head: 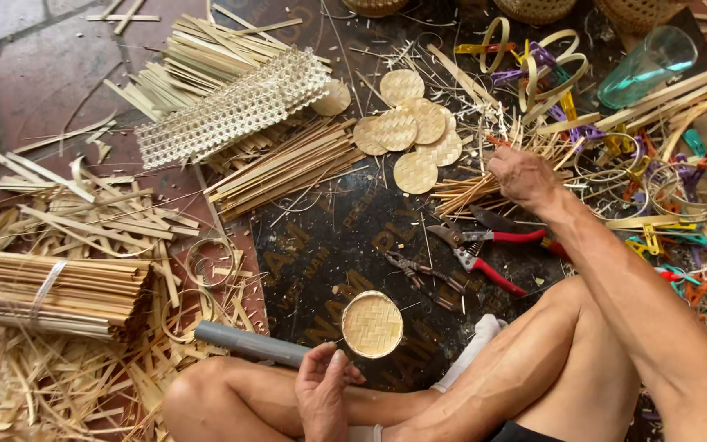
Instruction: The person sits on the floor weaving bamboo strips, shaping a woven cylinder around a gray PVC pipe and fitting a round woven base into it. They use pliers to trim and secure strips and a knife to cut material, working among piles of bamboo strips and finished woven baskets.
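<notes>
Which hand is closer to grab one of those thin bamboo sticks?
The right hand, probably. It already rests on the thin bamboo sticks beside the woven discs. The left hand is down by the knee, busy holding the small round woven tray.

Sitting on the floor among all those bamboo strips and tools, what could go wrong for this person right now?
The right hand reaches into loose bamboo strips, so splinters seem possible. The red-handled shears lie open just beside the bare knee and could nick it. The small woven disc at the left hand might slip off.
</notes>
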Action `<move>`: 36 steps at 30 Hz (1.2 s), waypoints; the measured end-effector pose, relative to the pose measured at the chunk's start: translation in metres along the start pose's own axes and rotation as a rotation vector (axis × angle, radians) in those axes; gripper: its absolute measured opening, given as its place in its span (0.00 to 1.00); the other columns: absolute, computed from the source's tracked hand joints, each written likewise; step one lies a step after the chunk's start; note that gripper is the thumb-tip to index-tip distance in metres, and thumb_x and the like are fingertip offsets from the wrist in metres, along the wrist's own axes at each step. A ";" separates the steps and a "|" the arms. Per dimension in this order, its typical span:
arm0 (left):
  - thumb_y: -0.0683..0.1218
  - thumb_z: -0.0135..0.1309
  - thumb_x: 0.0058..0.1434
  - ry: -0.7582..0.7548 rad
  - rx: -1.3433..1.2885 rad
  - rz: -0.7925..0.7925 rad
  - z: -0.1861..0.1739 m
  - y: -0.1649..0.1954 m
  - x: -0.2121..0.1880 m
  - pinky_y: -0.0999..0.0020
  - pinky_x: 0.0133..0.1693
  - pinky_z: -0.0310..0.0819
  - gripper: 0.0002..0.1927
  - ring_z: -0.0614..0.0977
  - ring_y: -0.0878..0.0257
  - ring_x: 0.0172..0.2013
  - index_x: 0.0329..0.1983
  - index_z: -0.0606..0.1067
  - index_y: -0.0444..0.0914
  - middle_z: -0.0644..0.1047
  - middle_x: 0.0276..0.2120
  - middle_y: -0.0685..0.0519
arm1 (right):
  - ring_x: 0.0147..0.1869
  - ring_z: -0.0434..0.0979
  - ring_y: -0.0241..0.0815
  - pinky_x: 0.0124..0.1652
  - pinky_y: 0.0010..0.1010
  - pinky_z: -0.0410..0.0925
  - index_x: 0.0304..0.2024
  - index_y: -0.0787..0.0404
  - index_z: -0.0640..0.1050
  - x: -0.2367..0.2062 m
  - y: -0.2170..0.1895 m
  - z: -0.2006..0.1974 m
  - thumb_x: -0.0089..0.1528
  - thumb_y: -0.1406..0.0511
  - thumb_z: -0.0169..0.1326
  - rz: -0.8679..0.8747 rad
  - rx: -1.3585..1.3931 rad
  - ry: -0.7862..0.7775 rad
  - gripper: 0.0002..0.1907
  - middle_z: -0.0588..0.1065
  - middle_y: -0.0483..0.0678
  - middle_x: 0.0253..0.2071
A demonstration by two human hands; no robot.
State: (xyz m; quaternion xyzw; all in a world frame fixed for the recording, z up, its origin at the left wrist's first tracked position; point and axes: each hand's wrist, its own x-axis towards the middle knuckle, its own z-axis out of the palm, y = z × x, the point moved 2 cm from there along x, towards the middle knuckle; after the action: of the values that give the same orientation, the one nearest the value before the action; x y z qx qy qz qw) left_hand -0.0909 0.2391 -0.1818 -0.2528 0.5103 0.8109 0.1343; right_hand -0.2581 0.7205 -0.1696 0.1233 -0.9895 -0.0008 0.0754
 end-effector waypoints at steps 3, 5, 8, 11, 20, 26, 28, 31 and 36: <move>0.39 0.56 0.63 -0.027 0.002 0.020 0.005 0.003 -0.005 0.65 0.28 0.78 0.11 0.80 0.61 0.25 0.47 0.74 0.31 0.78 0.29 0.50 | 0.36 0.78 0.45 0.32 0.31 0.76 0.31 0.60 0.75 -0.003 0.004 -0.008 0.55 0.82 0.45 0.002 0.061 -0.068 0.14 0.74 0.49 0.32; 0.39 0.56 0.64 -0.058 -0.015 0.055 0.007 0.005 -0.007 0.64 0.29 0.79 0.10 0.80 0.61 0.25 0.47 0.74 0.31 0.77 0.29 0.49 | 0.34 0.79 0.45 0.31 0.31 0.75 0.33 0.60 0.75 -0.003 0.003 -0.014 0.58 0.82 0.45 0.032 0.093 -0.115 0.14 0.74 0.48 0.30; 0.40 0.56 0.64 -0.061 0.027 0.078 0.006 0.006 -0.009 0.65 0.29 0.79 0.10 0.80 0.61 0.26 0.47 0.75 0.31 0.78 0.28 0.49 | 0.33 0.79 0.44 0.32 0.31 0.74 0.33 0.60 0.75 0.000 0.003 -0.028 0.62 0.79 0.45 0.022 0.098 -0.088 0.12 0.75 0.48 0.30; 0.40 0.56 0.64 -0.070 -0.019 0.080 0.005 0.007 -0.011 0.65 0.29 0.79 0.10 0.81 0.62 0.25 0.46 0.74 0.31 0.78 0.29 0.50 | 0.31 0.78 0.44 0.29 0.31 0.75 0.35 0.60 0.76 0.003 0.003 -0.037 0.64 0.76 0.45 -0.039 0.063 -0.018 0.10 0.76 0.49 0.32; 0.41 0.56 0.65 -0.120 0.040 0.064 0.010 0.013 -0.013 0.69 0.28 0.77 0.09 0.80 0.63 0.24 0.45 0.75 0.31 0.79 0.24 0.49 | 0.28 0.73 0.38 0.27 0.31 0.73 0.31 0.54 0.78 0.015 -0.016 -0.026 0.66 0.67 0.48 -0.058 0.030 -0.010 0.10 0.74 0.44 0.26; 0.41 0.56 0.64 -0.092 0.041 0.076 0.017 0.018 -0.016 0.68 0.28 0.78 0.10 0.80 0.64 0.24 0.46 0.75 0.31 0.79 0.26 0.50 | 0.24 0.69 0.34 0.30 0.32 0.66 0.27 0.52 0.79 0.017 -0.008 -0.033 0.68 0.62 0.51 0.050 -0.129 0.047 0.13 0.74 0.40 0.22; 0.41 0.56 0.64 -0.044 -0.001 0.106 0.021 0.025 -0.021 0.68 0.27 0.76 0.10 0.79 0.64 0.24 0.46 0.75 0.31 0.78 0.26 0.50 | 0.21 0.69 0.36 0.25 0.31 0.63 0.33 0.52 0.81 0.012 -0.008 -0.036 0.73 0.60 0.48 0.155 -0.092 -0.054 0.15 0.76 0.40 0.22; 0.41 0.56 0.65 -0.039 0.030 0.179 0.039 0.044 -0.023 0.68 0.24 0.73 0.10 0.78 0.63 0.22 0.46 0.77 0.30 0.77 0.26 0.48 | 0.21 0.69 0.37 0.19 0.30 0.62 0.37 0.58 0.82 0.000 -0.021 -0.047 0.72 0.62 0.52 0.338 0.418 0.143 0.11 0.79 0.46 0.30; 0.42 0.58 0.64 -0.343 0.414 0.327 0.134 0.068 0.006 0.72 0.34 0.77 0.17 0.81 0.67 0.32 0.52 0.77 0.27 0.81 0.35 0.49 | 0.31 0.78 0.34 0.24 0.25 0.72 0.41 0.60 0.82 -0.013 -0.067 -0.072 0.69 0.63 0.54 0.424 0.866 0.193 0.09 0.80 0.48 0.33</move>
State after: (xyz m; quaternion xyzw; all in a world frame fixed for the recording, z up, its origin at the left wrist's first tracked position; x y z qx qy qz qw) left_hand -0.1650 0.3285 -0.0861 0.0061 0.6684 0.7315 0.1347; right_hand -0.2188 0.6600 -0.1012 -0.0612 -0.8908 0.4373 0.1072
